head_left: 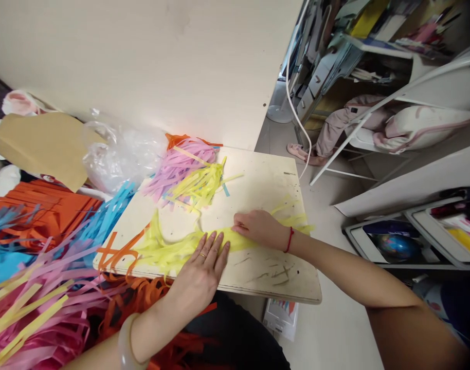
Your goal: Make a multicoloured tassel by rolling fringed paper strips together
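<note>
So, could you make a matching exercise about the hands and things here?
1. left hand
2. right hand
3. long yellow paper-like strips under the left hand
4. crumpled clear plastic bag

A. thin red cord around its wrist
B. stretched across the pale flat wooden board
C. between the tan paper-like sheet and pink strips
D. spread out, wearing a gold-coloured ring

Pairs: 1-D; 2-A; 3-B; 4-C
</note>
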A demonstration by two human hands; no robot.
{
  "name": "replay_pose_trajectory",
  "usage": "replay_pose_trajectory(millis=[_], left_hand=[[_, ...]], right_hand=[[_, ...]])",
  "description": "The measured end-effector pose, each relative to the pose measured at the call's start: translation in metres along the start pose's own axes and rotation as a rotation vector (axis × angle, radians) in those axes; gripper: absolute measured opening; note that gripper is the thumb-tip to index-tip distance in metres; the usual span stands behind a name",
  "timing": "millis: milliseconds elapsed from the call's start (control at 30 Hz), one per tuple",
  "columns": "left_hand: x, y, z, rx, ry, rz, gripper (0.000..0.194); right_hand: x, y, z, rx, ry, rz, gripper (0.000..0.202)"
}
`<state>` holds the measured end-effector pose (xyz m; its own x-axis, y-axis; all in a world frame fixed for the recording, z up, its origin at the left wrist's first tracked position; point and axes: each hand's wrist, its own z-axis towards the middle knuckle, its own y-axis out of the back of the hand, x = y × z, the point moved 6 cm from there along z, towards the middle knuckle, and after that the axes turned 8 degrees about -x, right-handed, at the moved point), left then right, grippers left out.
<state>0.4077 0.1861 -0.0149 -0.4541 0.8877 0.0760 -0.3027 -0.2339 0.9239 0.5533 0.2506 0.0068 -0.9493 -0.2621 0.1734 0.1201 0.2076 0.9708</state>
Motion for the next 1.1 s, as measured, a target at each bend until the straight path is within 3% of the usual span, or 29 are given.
replay_pose_trajectory(millis=[100,200,267,367,467,667,967,1100], left_hand=[[0.001,0.003,0.004,0.032,-0.006,0.002,0.046],[0.004,0.004,0.009,0.033,0.004,0.014,0.043],[0.005,0.003,0.012,0.035,0.002,0.028,0.043],[0.007,0.001,0.013,0.016,-0.005,0.069,0.042],[0.009,0.000,0.013,-0.068,-0.021,0.109,0.039],[0.009,0.000,0.011,-0.188,-0.054,0.141,0.034],[0.020,0.005,0.014,-0.153,-0.110,-0.048,0.036],[0.022,0.006,0.016,-0.162,-0.129,0.007,0.030]], right_hand=[[-0.003,0.012,-0.013,-0.110,-0.024,-0.054,0.016],[0.016,0.019,-0.035,-0.343,0.191,-0.144,0.020],[0.031,0.011,-0.049,-0.437,0.376,-0.146,0.019],[0.038,-0.007,-0.060,-0.514,0.473,-0.179,0.014],[0.035,-0.016,-0.061,-0.524,0.497,-0.187,0.016],[0.037,-0.012,-0.056,-0.502,0.440,-0.163,0.014],[0.040,-0.018,-0.051,-0.459,0.454,-0.280,0.019],[0.038,-0.019,-0.055,-0.448,0.468,-0.291,0.021]])
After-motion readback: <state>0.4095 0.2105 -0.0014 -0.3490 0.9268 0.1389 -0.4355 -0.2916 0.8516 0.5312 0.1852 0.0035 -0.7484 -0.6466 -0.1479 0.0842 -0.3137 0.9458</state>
